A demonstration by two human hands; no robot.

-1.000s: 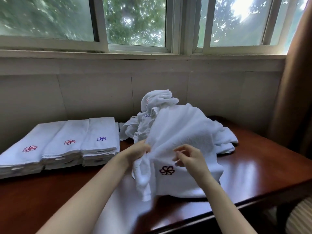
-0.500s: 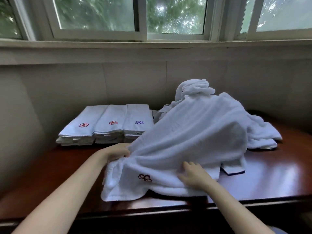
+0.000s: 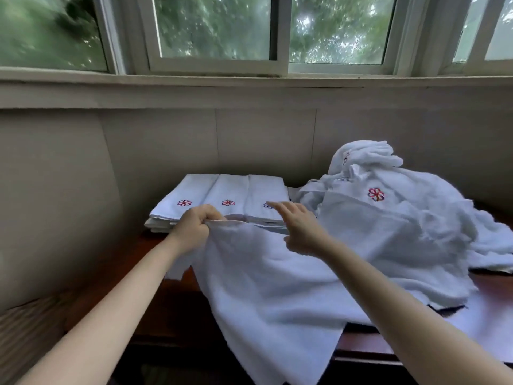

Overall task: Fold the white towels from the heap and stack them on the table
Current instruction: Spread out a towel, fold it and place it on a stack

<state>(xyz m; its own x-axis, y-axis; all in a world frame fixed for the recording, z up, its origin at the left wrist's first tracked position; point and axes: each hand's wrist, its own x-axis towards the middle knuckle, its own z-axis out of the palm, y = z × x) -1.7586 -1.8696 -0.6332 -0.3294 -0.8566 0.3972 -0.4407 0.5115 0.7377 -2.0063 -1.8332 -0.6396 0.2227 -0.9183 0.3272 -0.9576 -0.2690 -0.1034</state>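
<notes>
Left hand (image 3: pixel 194 227) pinches top edge of white towel (image 3: pixel 266 284), lifting it above dark wooden table (image 3: pixel 358 343); towel drapes over front edge. Right hand (image 3: pixel 301 227) hovers beside, fingers extended, holding nothing. Folded towel stacks (image 3: pixel 222 195) behind hands; unfolded heap (image 3: pixel 402 218) right.

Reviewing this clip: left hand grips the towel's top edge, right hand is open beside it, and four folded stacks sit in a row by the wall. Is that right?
Not quite. The head view shows three folded stacks, not four, in a row by the wall. The rest holds: the left hand grips the top edge of the towel, and the right hand is open beside it.
</notes>
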